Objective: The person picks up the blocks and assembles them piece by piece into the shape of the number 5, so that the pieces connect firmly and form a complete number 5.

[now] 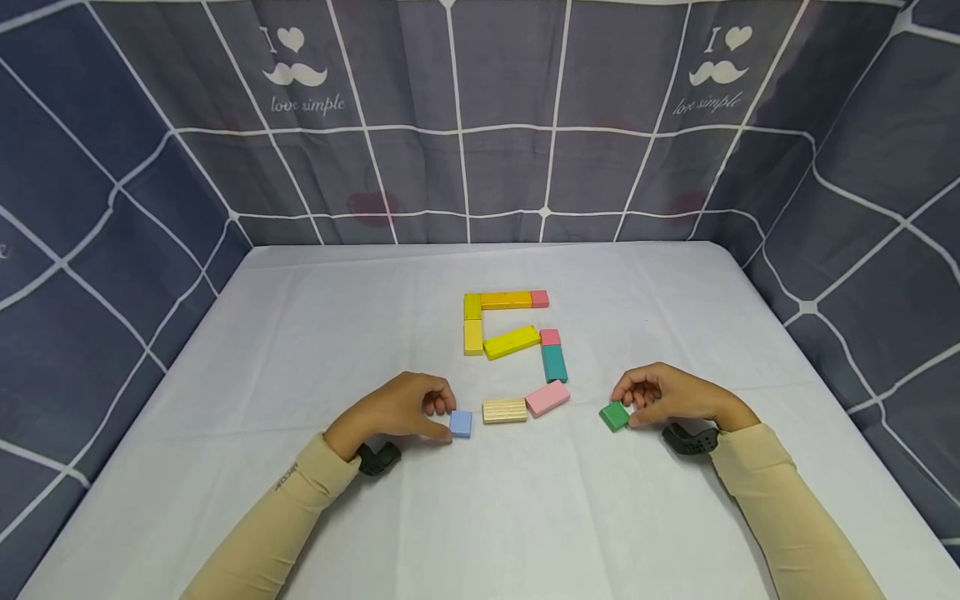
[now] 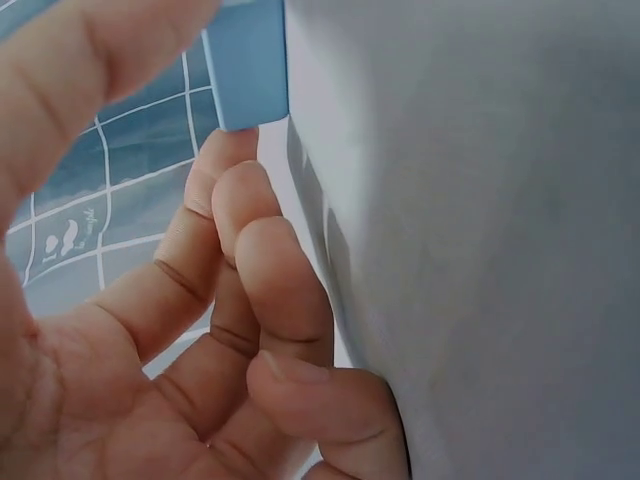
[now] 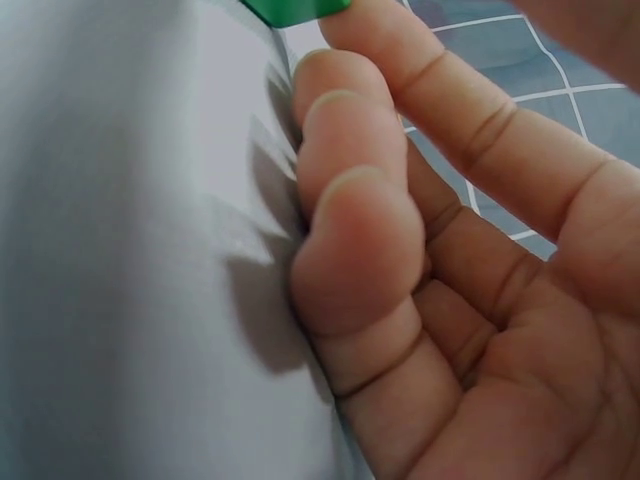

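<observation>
My left hand pinches a small light-blue block between thumb and fingers, just left of a ridged wooden block. In the left wrist view the blue block shows at the top edge, by the fingertips. On the other side, my right hand pinches a green block, which sits turned at an angle. Only a corner of that green block appears in the right wrist view. A pink block lies tilted against the wooden one's right end.
Beyond the hands lie a yellow-orange bar with a pink end piece, yellow blocks, a slanted yellow bar and a teal block below a small pink one. Grey checked curtains enclose the white-covered table.
</observation>
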Motion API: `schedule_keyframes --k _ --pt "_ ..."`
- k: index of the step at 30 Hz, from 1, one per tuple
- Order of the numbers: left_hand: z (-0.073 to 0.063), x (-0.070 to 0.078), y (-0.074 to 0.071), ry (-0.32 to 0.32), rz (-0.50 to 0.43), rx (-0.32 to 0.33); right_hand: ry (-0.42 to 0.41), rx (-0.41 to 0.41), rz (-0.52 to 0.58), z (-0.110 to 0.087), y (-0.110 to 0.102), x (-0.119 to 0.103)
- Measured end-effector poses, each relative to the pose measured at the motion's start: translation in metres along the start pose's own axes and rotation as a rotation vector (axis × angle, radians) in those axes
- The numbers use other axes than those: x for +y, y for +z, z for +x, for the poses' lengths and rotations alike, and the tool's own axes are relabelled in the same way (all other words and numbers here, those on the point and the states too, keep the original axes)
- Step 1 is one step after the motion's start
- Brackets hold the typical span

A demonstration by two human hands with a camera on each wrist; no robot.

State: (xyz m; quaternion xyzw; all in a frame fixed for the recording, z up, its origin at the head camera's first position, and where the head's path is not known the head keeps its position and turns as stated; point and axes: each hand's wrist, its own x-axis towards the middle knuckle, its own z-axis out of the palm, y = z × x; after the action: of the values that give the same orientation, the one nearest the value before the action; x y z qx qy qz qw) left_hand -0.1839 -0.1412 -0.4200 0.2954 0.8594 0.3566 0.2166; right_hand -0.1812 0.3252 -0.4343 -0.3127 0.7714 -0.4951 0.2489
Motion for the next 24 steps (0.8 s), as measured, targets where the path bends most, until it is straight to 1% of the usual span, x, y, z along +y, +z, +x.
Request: schedule_keyframes --k 5,10,14,24 --pt "0.000 0.001 0.001 0.009 0.010 0.029 -0.006 -0.007 0.010 0.000 0.000 -0.001" --pt "0.000 0.005 0.004 -0.020 0.019 0.056 -0.008 -0.008 0.012 0.001 0.000 0.000" --pt "0.000 0.009 0.006 -0.040 0.026 0.060 -0.008 -0.009 0.015 0.001 0.001 -0.001" --pt "0.002 0.014 0.011 -0.037 0.065 0.073 -0.002 -0.003 0.017 0.000 0.001 -0.001"
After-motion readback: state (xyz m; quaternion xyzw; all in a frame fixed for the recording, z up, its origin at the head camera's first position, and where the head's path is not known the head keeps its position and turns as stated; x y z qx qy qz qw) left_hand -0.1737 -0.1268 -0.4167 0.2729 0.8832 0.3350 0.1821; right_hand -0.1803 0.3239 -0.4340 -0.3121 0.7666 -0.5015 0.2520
